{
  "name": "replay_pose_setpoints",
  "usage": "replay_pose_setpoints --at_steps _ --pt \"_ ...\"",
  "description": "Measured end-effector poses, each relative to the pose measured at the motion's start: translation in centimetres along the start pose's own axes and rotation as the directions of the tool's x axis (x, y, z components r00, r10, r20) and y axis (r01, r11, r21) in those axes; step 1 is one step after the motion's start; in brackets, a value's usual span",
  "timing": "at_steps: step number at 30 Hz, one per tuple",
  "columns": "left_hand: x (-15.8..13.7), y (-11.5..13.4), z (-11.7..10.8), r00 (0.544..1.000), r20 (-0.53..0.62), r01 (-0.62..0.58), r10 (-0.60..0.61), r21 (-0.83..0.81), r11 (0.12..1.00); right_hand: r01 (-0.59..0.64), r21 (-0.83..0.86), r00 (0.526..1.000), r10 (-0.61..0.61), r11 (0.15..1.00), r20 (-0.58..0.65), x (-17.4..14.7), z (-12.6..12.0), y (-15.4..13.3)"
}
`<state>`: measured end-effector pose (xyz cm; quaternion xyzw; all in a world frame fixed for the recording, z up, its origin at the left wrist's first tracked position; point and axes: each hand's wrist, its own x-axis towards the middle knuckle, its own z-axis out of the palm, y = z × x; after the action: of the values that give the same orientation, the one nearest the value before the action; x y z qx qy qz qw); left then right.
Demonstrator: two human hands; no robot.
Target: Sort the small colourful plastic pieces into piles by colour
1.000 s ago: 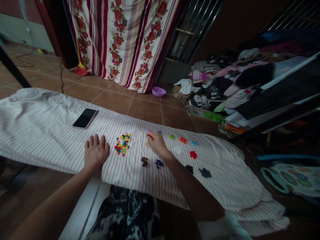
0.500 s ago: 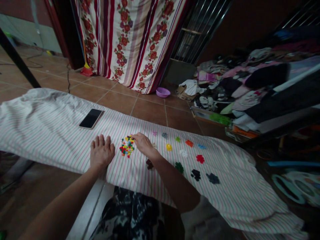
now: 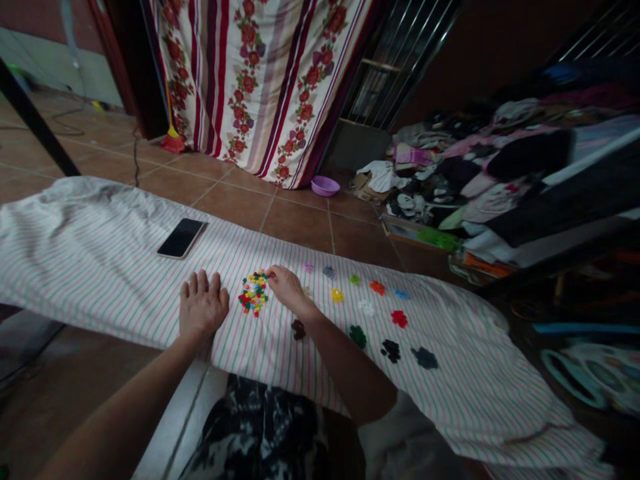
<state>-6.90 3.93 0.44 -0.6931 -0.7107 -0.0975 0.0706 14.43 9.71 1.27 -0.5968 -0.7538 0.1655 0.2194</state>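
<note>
Many coloured pieces (image 3: 254, 297) lie just beside the right grip (image 3: 288, 287), pinched closed, contents unclear.

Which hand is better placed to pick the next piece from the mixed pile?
Probably the right hand: it is at the right edge of the mixed pile, and the yellow pieces and red pieces lie on its side. The left hand rests flat on the striped cloth.

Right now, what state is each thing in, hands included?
Striped cloth: spread out, creased
Multicoloured pile: loose, colours mixed
Single-colour piles: loose, separate
Left hand: palm down on cloth
Right hand: pinched at multicoloured pile's edge
Smartphone: flat, screen dark
Floral curtain: hanging
Purple basin: upright
Clothes: heaped
</note>
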Motion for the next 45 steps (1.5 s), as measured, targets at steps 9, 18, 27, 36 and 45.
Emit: replay_pose_setpoints --at_steps 9,18,27,36,45 --pt "0.0 0.0 0.0 1.000 -0.010 -0.001 0.001 -0.029 1.000 -0.215 0.378 0.966 0.253 0.901 -0.054 -0.2 0.5 1.5" --pt "0.0 -0.1 0.1 1.000 -0.004 0.003 -0.003 -0.020 1.000 -0.280 0.578 0.936 0.351 0.766 -0.011 -0.3 1.3 2.5" --pt "-0.1 0.2 -0.5 1.000 0.012 0.004 -0.004 -0.005 1.000 -0.197 0.663 0.943 0.325 0.722 -0.074 -0.9 0.7 3.9" --pt "0.0 0.1 -0.6 0.999 0.037 0.004 -0.005 0.025 1.000 -0.113 0.637 0.938 0.294 0.763 -0.185 -2.5 -1.2 4.8" --pt "-0.2 0.3 -1.5 0.999 0.045 -0.013 0.013 -0.007 1.000 -0.169 0.537 0.907 0.343 0.827 -0.244 -4.1 -3.2 6.3"
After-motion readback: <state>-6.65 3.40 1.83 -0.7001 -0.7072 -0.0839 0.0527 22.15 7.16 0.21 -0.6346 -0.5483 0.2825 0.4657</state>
